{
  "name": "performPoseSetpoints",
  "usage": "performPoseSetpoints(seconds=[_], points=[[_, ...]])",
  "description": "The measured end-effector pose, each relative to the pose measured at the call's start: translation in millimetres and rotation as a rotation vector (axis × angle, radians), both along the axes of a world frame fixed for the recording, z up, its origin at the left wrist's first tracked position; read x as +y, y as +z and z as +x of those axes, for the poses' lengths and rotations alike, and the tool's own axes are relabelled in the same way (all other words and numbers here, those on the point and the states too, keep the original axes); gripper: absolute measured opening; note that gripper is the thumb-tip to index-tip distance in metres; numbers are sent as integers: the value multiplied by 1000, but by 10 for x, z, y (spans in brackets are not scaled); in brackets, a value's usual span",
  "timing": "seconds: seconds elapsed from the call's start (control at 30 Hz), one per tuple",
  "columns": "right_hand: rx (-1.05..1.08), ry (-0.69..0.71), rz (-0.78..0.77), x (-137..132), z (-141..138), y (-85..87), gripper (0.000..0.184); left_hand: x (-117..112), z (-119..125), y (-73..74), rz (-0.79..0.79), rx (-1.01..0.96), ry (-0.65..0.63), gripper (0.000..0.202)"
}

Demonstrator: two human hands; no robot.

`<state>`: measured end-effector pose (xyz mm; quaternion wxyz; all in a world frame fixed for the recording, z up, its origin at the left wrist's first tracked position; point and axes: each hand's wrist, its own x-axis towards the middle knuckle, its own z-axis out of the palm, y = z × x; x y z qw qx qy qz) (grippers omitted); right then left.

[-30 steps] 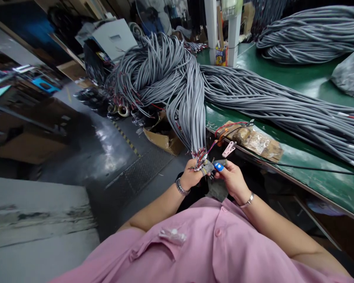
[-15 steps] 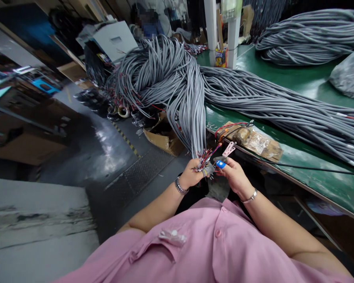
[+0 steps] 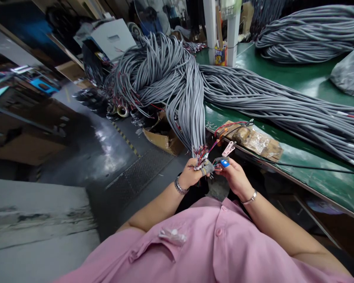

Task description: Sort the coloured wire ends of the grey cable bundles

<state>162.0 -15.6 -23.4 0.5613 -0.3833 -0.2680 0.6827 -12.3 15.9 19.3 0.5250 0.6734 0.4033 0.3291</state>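
Clutching cable ends (image 3: 201, 154) in left hand (image 3: 191, 175) | right hand (image 3: 235, 177) pinching those cable ends

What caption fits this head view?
Left hand grips grey cable bundle by its ends; right hand pinches coloured wires, beside green bench.

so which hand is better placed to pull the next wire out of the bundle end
Right, probably. The left hand is closed around the grey cable bundle near its red wire ends, while the right hand has its blue-capped fingertip beside those ends.
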Motion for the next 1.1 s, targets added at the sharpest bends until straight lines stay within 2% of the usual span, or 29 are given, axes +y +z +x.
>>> performPoseSetpoints(seconds=[0.17,0.27,0.33,0.4,0.47,0.53,0.6,0.8,0.97,1.1], points=[[132,27,-42,61,181,-112,44,18,62,95,-121,-78,-14,31],[123,67,-37,174,246,-76,50,38,136,91,-168,-109,-13,34],[102,80,12,248,252,-19,48,48,186,77,-179,-128,2,36],[37,26,96,297,232,26,41,54,226,69,-172,-143,16,37],[-79,-102,160,319,196,35,37,60,249,69,-171,-146,25,37],[-177,-231,177,328,154,14,40,69,255,74,-177,-151,34,36],[-174,-274,164,341,114,-14,46,85,252,81,-191,-164,38,36],[163,-119,1,418,69,19,55,143,271,105,-243,-185,15,33],[192,-89,-9,442,89,63,50,151,320,149,-229,-133,-39,35],[226,-109,-36,447,82,76,46,132,356,181,-236,-104,-22,35]])
